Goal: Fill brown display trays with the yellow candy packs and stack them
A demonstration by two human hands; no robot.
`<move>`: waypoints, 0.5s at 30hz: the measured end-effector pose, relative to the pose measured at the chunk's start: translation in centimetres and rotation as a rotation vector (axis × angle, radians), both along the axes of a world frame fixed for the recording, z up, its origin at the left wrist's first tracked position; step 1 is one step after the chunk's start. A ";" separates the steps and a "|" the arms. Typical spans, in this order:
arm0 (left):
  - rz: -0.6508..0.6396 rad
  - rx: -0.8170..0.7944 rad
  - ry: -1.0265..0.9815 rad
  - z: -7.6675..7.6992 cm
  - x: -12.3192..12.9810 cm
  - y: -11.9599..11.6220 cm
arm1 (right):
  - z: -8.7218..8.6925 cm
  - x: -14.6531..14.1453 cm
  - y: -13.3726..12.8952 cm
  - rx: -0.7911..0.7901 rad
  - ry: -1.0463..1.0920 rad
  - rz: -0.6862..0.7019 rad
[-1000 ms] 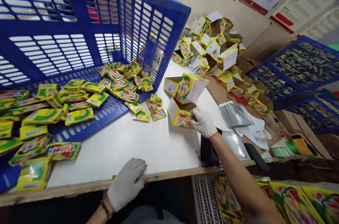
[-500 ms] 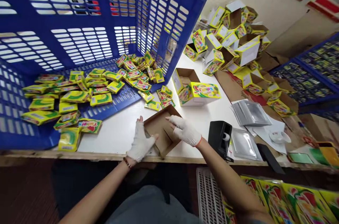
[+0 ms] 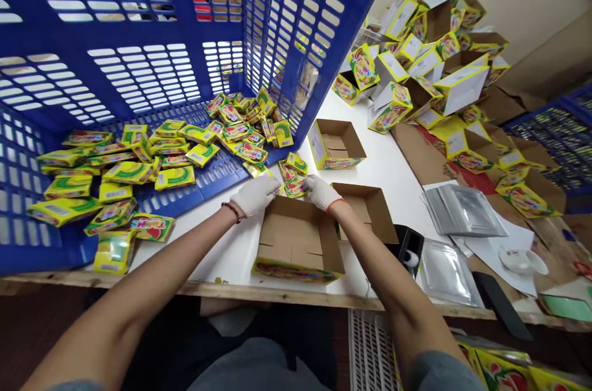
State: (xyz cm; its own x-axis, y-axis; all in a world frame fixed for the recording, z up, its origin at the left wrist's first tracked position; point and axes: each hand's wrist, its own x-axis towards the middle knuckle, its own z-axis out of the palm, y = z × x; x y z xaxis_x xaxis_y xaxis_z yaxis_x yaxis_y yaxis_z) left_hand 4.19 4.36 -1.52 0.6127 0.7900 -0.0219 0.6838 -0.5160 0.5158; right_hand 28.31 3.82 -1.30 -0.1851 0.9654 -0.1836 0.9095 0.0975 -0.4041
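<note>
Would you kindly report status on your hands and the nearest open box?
Left hand and right hand beside small packs. Open box mouth-up, nearer the person. Second box partly behind right forearm.

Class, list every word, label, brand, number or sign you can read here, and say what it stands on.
"T...": small pack at lower left, apparently the first letter; the rest is unclear.
Other small packs: lettering too small or blurred to read.
Nearest box: front print blurred.
Piled boxes: print too small to read.
No number or whole word is readable.
</note>
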 end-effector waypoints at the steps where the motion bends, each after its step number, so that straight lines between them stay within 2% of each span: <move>1: -0.011 -0.006 0.027 0.3 0.6 1.0 | -0.6 -0.1 1.0 -0.021 -0.020 0.017; 5: -0.045 -0.056 0.140 0.5 2.3 3.3 | -1.7 -0.1 2.4 -0.095 -0.122 0.056; 10: -0.130 -0.125 0.288 -0.6 2.1 3.3 | -2.5 -0.5 0.4 -0.171 -0.249 0.047; 13: -0.143 -0.106 0.364 -1.1 1.8 2.9 | -2.3 -0.9 -0.9 -0.102 -0.317 0.001; 15: -0.142 -0.056 0.408 -0.9 1.7 2.6 | -1.2 -1.0 -1.7 -0.068 -0.280 -0.075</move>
State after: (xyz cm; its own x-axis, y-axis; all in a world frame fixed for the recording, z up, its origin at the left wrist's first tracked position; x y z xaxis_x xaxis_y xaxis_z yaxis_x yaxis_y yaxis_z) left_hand 5.91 6.96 -2.47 0.6474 0.6893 -0.3251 0.7618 -0.5984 0.2482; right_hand 27.27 2.17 -2.52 -0.0464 0.9582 -0.2823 0.9902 0.0069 -0.1395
